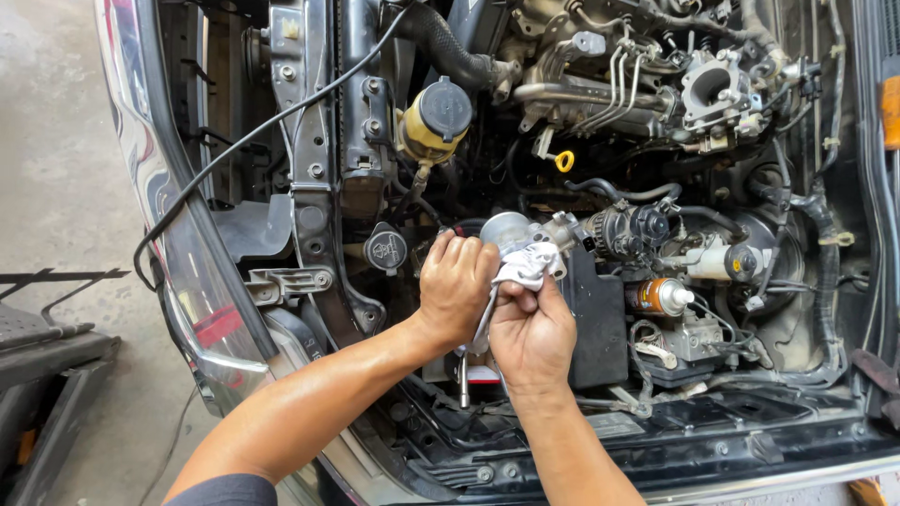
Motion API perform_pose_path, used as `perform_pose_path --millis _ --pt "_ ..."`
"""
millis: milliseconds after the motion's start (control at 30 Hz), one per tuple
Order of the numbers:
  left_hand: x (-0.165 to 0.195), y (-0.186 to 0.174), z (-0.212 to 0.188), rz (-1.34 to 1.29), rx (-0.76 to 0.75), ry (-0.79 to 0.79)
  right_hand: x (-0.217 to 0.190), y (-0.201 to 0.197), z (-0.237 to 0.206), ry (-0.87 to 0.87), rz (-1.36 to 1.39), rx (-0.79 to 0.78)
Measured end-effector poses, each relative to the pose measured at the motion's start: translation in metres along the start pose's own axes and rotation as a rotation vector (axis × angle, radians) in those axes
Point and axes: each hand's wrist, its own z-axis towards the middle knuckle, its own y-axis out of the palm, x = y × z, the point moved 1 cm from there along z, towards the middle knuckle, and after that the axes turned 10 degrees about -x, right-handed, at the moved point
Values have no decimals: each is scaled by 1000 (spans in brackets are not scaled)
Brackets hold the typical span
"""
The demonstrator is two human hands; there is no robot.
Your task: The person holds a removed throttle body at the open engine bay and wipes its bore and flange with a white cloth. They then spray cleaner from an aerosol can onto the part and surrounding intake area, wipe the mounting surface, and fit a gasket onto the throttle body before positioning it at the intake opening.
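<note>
Over an open car engine bay, my left hand grips a silver metal engine part from the left, fingers curled around it. My right hand is closed on a white rag and presses it against the same part from below. Both hands touch each other at the middle of the view. The lower half of the metal part is hidden behind my fingers and the rag.
A yellow reservoir with a black cap sits above my hands. An orange spray can lies to the right beside a black box. A black cable loops over the front panel. Hoses and an open intake port fill the upper right. Concrete floor lies left.
</note>
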Motion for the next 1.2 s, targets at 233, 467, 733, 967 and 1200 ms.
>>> perform_pose_path --millis 233,467,733,967,1200 --pt "-12 6 1 75 33 21 -8 16 -6 150 -544 -283" --pt "-32 8 13 20 -85 -96 -11 29 -12 293 -1030 -316" --pt "-41 -31 18 -595 -77 -479 -48 2 -11 354 -573 -379" --pt "-48 -47 21 -772 -54 -394 -70 -12 4 143 -260 -153" --pt "-55 -41 13 -794 -47 -237 -71 10 14 94 -164 -104"
